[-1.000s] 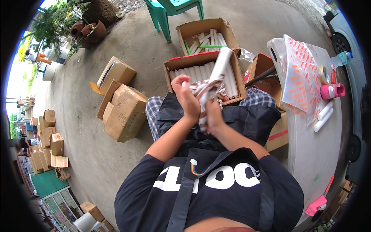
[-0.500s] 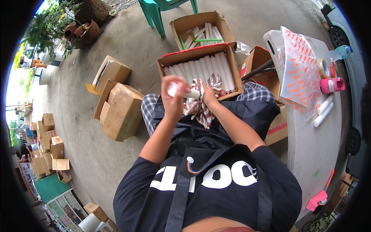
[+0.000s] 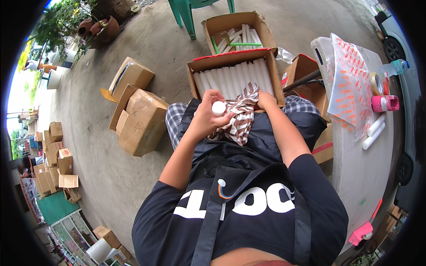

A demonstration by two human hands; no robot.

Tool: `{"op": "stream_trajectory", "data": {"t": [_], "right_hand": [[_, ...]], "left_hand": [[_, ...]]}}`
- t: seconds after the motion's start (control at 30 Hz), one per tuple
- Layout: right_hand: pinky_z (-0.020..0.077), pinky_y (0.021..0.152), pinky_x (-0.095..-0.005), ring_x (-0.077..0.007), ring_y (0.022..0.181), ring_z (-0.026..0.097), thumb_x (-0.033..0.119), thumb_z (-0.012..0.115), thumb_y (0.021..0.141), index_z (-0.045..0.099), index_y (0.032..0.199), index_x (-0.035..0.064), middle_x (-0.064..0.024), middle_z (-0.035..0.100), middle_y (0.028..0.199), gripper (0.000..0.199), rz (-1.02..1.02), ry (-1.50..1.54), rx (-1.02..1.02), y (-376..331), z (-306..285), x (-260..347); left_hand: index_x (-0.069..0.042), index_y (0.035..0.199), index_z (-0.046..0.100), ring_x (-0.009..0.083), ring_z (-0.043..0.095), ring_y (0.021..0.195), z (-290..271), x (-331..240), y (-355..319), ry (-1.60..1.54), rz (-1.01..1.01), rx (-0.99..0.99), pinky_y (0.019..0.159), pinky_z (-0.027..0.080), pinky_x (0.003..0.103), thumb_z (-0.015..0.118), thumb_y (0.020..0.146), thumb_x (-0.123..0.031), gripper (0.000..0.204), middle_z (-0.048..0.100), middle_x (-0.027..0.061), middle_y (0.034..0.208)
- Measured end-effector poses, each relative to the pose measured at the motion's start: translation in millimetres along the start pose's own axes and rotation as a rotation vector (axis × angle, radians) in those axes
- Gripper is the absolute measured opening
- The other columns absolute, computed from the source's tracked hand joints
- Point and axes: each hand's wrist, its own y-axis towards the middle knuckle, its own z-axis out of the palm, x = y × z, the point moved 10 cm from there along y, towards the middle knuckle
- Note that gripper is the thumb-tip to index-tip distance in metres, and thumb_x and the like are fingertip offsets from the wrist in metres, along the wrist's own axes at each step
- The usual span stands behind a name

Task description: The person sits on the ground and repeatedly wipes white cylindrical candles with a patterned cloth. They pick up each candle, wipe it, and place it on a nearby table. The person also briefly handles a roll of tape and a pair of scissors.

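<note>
My left hand (image 3: 208, 116) is closed round a white candle (image 3: 218, 108), whose round end faces up toward me. Over my lap hangs a brown-and-white striped cloth (image 3: 239, 120), bunched beneath and beside the candle. My right hand (image 3: 267, 101) grips the cloth's right edge at the near side of an open cardboard box (image 3: 279, 91); its fingertips are partly hidden. Inside that box, white candles (image 3: 233, 80) lie side by side in a row.
Behind stands a second box (image 3: 262, 20) with loose white candles and green sticks. On my right, a grey table (image 3: 355, 177) bears plastic sheeting (image 3: 350, 84), tape (image 3: 377, 84), a pink tape dispenser (image 3: 385, 103) and two white candles (image 3: 375, 131). Cardboard boxes (image 3: 144, 119) sit to my left.
My right hand has moved right, away from the candle, and the cloth is spread wider. The candle is out of the cloth's wrap, with its end turned toward me. The view has shifted slightly.
</note>
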Motion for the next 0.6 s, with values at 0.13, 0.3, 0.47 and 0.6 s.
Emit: {"op": "stream_trajectory", "data": {"t": [0.13, 0.3, 0.47, 0.6], "right_hand": [[0.0513, 0.079, -0.0413, -0.0337, 0.094, 0.065, 0.012, 0.056, 0.081, 0.060, 0.111, 0.0092, -0.0188, 0.066, 0.102, 0.030, -0.150, 0.124, -0.107, -3.0, -5.1, 13.4], [0.0509, 0.073, -0.0375, -0.0283, 0.081, 0.065, 0.012, 0.064, 0.074, 0.063, 0.110, 0.0114, -0.0154, 0.067, 0.090, 0.036, -0.288, 0.650, 0.164, 9.2, 23.6, 33.1], [0.0501, 0.070, -0.0348, -0.0254, 0.078, 0.065, 0.018, 0.060, 0.079, 0.062, 0.110, 0.0124, -0.0132, 0.067, 0.089, 0.032, -0.470, 0.273, 0.152, -68.6, -36.5, 67.3], [0.0499, 0.072, -0.0378, -0.0242, 0.070, 0.066, 0.028, 0.055, 0.086, 0.060, 0.097, 0.0074, -0.0085, 0.067, 0.071, 0.024, -0.208, 0.261, 0.329, -124.2, -51.7, 44.3]], "left_hand": [[-0.005, 0.101, 0.046, 0.0114, 0.056, 0.077, -4.3, 0.5, -0.2, 0.183, -0.013, -0.059, 0.068, 0.048, 0.026, 0.075, 0.076, -0.012, 0.039, 0.057, 0.0046, 0.085], [-0.005, 0.104, 0.051, 0.0100, 0.057, 0.082, -20.7, 7.2, -1.9, 0.377, 0.215, -0.239, 0.070, 0.051, 0.026, 0.071, 0.080, -0.006, 0.031, 0.055, 0.0011, 0.091], [-0.002, 0.117, 0.053, 0.0137, 0.060, 0.090, -35.3, 23.6, -10.5, 0.005, 0.031, -0.318, 0.069, 0.052, 0.027, 0.069, 0.084, -0.011, 0.038, 0.061, 0.0064, 0.103], [-0.002, 0.125, 0.047, 0.0096, 0.060, 0.093, -43.1, 36.9, -9.2, -0.129, 0.002, -0.256, 0.071, 0.050, 0.024, 0.062, 0.091, -0.016, 0.039, 0.063, 0.0050, 0.106]]}}
